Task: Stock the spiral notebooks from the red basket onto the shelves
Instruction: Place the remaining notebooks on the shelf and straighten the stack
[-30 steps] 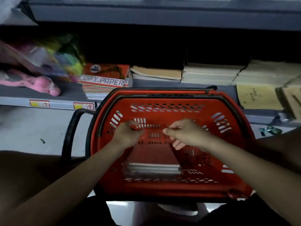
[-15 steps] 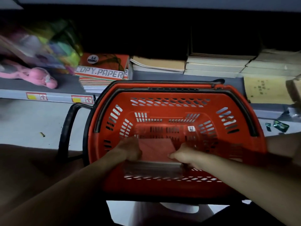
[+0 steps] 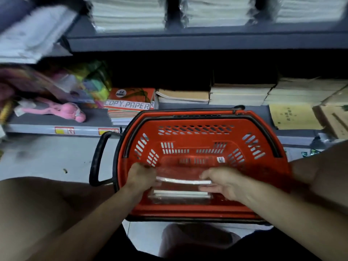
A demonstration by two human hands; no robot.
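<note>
The red basket stands on the floor right in front of me, below the low shelf. Inside it lies a pile of red-covered notebooks in clear wrap. My left hand grips the left end of the top notebook, and my right hand grips its right end. That top notebook is tilted up off the pile, its white page edge facing me. The spiral bindings are hidden.
The low shelf holds a pink toy, colourful packs, an orange copy-paper ream and stacks of tan exercise books. An upper shelf carries white paper stacks. The basket's black handle sticks out left. Grey floor lies at left.
My hands dropped from mid-air into the basket and took hold of the top notebook's two ends, lifting it off the pile. The view tilted up, showing the upper shelf.
</note>
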